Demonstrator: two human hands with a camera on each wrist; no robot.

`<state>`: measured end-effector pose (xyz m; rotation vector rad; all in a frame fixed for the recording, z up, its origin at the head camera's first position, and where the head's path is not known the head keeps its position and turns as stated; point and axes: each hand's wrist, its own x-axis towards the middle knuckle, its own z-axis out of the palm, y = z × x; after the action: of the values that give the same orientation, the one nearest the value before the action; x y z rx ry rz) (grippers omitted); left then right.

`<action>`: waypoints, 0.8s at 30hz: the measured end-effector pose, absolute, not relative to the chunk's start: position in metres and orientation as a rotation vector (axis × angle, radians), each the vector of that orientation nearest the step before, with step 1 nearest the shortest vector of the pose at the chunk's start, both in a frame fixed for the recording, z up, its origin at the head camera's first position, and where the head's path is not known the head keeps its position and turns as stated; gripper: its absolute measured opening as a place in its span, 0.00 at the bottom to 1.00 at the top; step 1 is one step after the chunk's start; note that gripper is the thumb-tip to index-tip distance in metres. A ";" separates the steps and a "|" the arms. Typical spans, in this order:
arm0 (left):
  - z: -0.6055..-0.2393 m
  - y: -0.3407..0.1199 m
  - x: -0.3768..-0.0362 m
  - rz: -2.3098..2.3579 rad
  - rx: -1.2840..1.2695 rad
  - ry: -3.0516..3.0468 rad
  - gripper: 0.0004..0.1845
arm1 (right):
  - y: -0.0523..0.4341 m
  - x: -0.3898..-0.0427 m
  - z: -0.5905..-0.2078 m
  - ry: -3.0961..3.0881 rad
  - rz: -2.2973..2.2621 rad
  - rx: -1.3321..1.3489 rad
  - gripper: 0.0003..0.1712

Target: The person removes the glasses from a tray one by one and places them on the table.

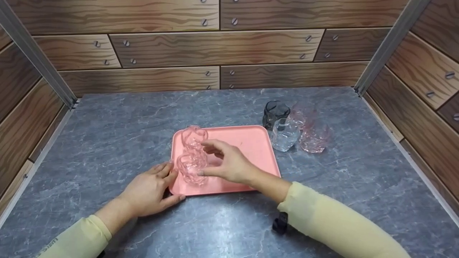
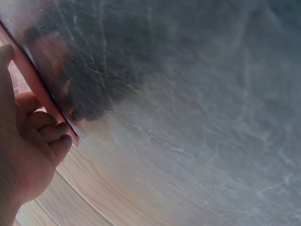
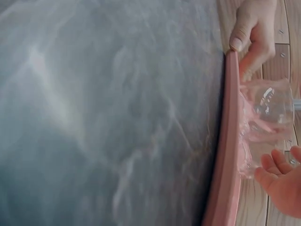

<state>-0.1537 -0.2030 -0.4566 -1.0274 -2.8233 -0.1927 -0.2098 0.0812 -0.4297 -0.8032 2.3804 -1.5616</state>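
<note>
A pink tray (image 1: pixel 236 143) lies on the marbled table. My left hand (image 1: pixel 148 188) holds its near left corner, the thumb along the front rim and the fingers at the left rim. Two clear glasses with wavy rims stand along the tray's left side: a near glass (image 1: pixel 190 168) and a far glass (image 1: pixel 193 134). Over the tray, my right hand (image 1: pixel 229 161) has thumb and fingers spread apart, with the thumb tip right at the near glass. In the right wrist view, the fingertips (image 3: pixel 265 172) are beside the clear glass (image 3: pixel 268 108).
Right of the tray stand a dark grey glass (image 1: pixel 276 113), a clear glass (image 1: pixel 285 136) near the tray's edge, and two pinkish glasses, one in front (image 1: pixel 315 138) and one behind (image 1: pixel 303 113). Wood-patterned walls (image 1: pixel 215 50) enclose the table at the back and sides.
</note>
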 end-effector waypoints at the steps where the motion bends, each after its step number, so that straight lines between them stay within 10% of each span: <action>1: -0.456 -0.203 -0.154 -0.194 -1.028 -2.824 0.44 | 0.079 -0.209 -0.430 2.378 -1.564 -0.795 0.51; 24: -0.459 -0.204 -0.152 -0.204 -1.024 -2.783 0.42 | 0.052 -0.199 -0.439 2.620 -1.379 -0.754 0.54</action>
<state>-0.1521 -0.2036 -0.4587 -1.0240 -2.7832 -0.2042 -0.1995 0.0524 -0.4393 -0.7541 2.6204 -1.3792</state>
